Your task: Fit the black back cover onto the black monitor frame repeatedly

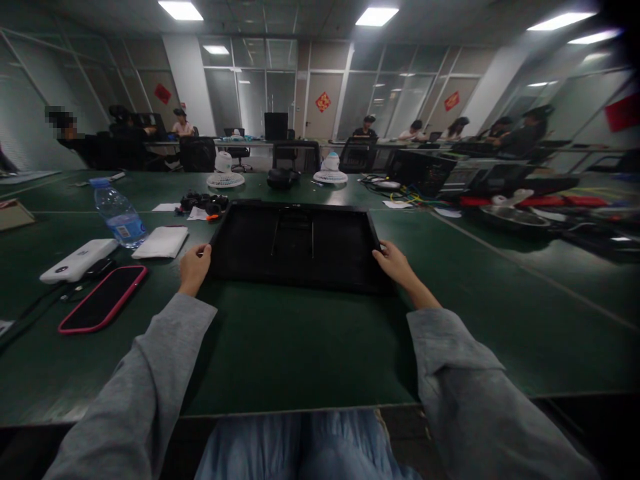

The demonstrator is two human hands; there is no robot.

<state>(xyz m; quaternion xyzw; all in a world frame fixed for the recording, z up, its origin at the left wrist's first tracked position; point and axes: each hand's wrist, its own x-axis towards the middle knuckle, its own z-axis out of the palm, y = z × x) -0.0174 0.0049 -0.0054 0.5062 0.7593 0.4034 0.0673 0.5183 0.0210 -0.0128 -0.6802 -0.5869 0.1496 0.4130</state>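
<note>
Both my hands grip a black rectangular panel point(240, 243) with a raised rim, which looks like a shallow tray. Two thin metal rods and a dark block show near its middle; I cannot make out its exact kind. My left hand point(195, 268) is closed on the left edge, thumb on top. On the right edge, my right hand point(395, 265) is closed with the fingers partly hidden beneath. The panel's far side sits higher in view, and its near edge is at or just above the green table point(300, 353).
To the left are a pink-edged phone point(104, 299), a white power bank point(79, 260), a tissue pack point(161, 242) and a tilted water bottle point(118, 213). Behind stand two small white fans point(225, 172). A pan point(515, 219) and cables point(400, 195) lie right. Several people sit farther back.
</note>
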